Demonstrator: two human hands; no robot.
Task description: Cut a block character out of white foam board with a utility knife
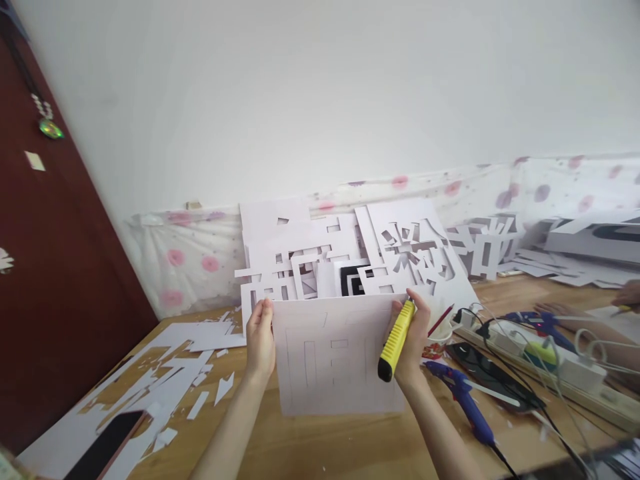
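A white card sheet (345, 390) with faint pencilled rectangles and lines is held up, tilted, above the wooden table. My left hand (261, 340) pinches its upper left corner, thumb in front. At the upper right corner, my right hand (416, 337) grips the sheet and also holds a yellow utility knife (397, 340) with a black end pointing down. Whether the blade is out I cannot tell. Behind the sheet, cut-out white card pieces (415, 233) lean against the wall, partly hidden by it.
Card scraps (200, 403) and a phone (107, 443) lie at left. On the right are a blue glue gun (465, 400), a dark phone (483, 370), a cup (436, 347) with a pencil, and a power strip (590, 393) with cables. Another person's hand (555, 309) is at far right.
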